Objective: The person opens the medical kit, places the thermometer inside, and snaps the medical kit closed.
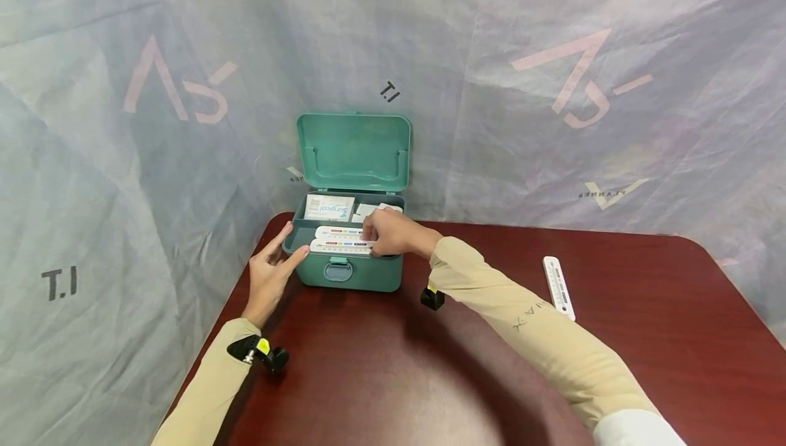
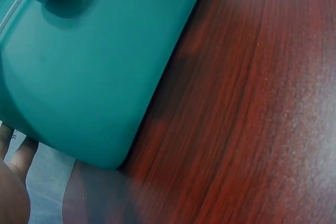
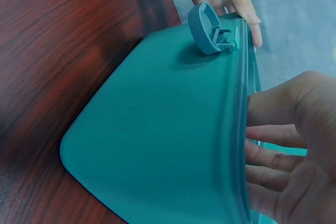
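A green lidded box (image 1: 350, 273) stands open near the table's back left, its lid (image 1: 356, 149) tilted up behind it. Two white strip thermometers (image 1: 340, 247) with printed scales lie side by side in its front part. My right hand (image 1: 396, 232) reaches over the rim from the right and pinches the right end of a thermometer; its fingertips are hidden inside the box. At the left front corner, my left hand (image 1: 270, 279) touches the box with its thumb and fingers extended. Behind the thermometers sit a packet marked Surgical (image 1: 329, 207) and white packets (image 1: 362, 211).
Another white thermometer (image 1: 559, 288) lies on the dark red table (image 1: 368, 364) to the right, beside my right sleeve. A grey printed sheet (image 1: 460, 91) hangs behind and to the left of the table. The box's front latch (image 1: 338, 269) hangs down.
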Tool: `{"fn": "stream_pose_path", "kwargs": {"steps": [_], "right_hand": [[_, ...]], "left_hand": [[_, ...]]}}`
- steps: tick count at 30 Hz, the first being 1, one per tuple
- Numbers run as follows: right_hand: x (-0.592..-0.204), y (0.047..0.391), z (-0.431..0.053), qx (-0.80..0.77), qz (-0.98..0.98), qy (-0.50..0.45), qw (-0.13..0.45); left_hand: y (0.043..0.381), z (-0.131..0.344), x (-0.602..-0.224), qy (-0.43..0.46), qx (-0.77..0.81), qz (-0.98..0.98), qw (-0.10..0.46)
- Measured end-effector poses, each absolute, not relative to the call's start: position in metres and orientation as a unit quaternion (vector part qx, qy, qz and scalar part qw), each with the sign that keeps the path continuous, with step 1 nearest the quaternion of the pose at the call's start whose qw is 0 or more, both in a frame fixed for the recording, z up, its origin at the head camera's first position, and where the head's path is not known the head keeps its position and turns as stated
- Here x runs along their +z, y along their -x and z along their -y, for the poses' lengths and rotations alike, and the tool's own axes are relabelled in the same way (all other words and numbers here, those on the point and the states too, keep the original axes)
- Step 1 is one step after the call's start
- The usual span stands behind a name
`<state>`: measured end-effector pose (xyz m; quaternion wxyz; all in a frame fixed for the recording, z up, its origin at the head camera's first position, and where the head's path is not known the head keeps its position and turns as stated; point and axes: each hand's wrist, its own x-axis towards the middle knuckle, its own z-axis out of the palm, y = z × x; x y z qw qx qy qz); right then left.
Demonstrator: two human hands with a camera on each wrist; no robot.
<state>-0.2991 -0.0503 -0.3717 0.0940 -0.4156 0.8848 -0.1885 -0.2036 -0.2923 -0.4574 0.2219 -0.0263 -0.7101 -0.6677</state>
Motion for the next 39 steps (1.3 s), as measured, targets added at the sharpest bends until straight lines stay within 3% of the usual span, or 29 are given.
{"fn": "stream_pose_path", "kwargs": {"steps": [10, 26, 39], "right_hand": [[-0.371, 0.297, 0.050, -0.145, -0.891, 0.420, 0.089], [-0.370, 0.294, 0.043, -0.185, -0.870, 0.453, 0.063], [-0.358, 0.284, 0.024, -0.237, -0.864, 0.438, 0.075]], "left_hand": [[0.202, 0.294, -0.458, 0.029, -0.673, 0.707, 0.217], [0.206, 0.297, -0.462, 0.021, -0.667, 0.712, 0.219], [0.205, 0.295, -0.463, 0.020, -0.672, 0.706, 0.224]]}}
